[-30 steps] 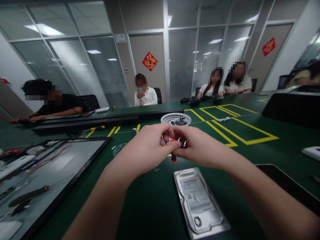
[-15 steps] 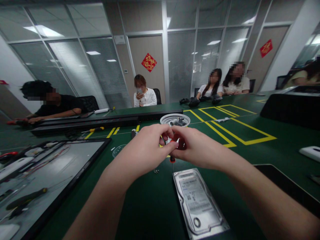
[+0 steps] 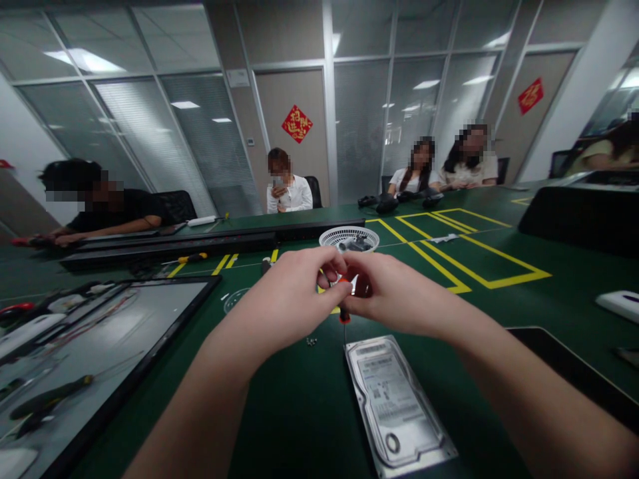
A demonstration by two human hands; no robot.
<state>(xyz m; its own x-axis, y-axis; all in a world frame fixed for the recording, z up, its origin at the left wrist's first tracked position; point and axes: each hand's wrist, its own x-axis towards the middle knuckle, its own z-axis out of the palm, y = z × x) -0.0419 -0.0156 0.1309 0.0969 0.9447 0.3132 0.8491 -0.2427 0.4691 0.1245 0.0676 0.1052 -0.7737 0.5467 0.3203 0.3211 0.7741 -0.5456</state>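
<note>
A small screwdriver with a black and orange-red handle stands upright, its thin shaft pointing down to the far left corner of a hard drive. My left hand and my right hand meet around the upper handle, both closed with thumbs and fingers bent about it. The fingers hide much of the handle, and the exact tip contact is too fine to make out. The silver drive lies label up on the green table. Several tiny screws lie on the table left of the shaft.
A white basket of parts stands beyond my hands. On the left lies a black-framed panel bearing tools and wires. A black flat device sits right, partly behind my forearm. Long black bars cross behind. Several people sit opposite.
Very little differs. My fingers and thumbs shift slightly around the screwdriver handle, while the drive and loose screws stay in place.
</note>
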